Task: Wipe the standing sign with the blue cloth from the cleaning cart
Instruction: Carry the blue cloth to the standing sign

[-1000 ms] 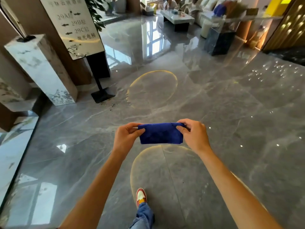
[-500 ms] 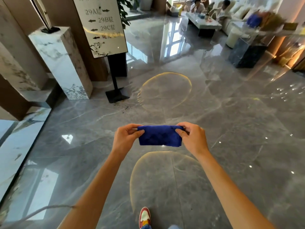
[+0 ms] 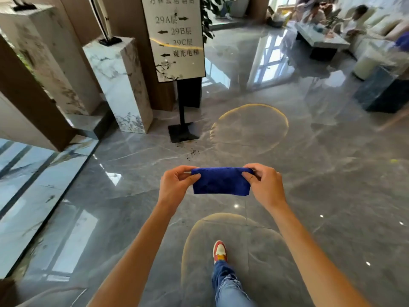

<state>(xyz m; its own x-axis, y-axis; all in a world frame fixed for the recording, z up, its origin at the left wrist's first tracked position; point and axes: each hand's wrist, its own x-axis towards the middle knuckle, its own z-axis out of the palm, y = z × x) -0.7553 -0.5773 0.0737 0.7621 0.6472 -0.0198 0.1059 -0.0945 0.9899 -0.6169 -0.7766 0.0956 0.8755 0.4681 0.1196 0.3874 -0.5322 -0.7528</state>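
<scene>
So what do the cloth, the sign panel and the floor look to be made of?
Blue cloth: soft textile, probably microfibre; matte, nubbly, folded. Standing sign: a glossy, likely glass or acrylic panel; it mirrors a light streak. Floor: polished grey stone or tile, veined, mirror-bright.

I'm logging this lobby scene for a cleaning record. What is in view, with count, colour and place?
blue cloth: one, deep blue, folded, held between both hands at centre
standing sign: one, pale panel with dark lettering on a black post and base, upper centre
marble pedestals: two, white with grey veins, left of the sign
floor: one, glossy grey marble with gold rings
low table: one, pale top, upper right
seated people: at least two, blurred, upper right
plant: one, green, behind the sign
shoe: one, red and white, bottom centre
left hand: pinching the cloth's left end
right hand: pinching the cloth's right end
</scene>
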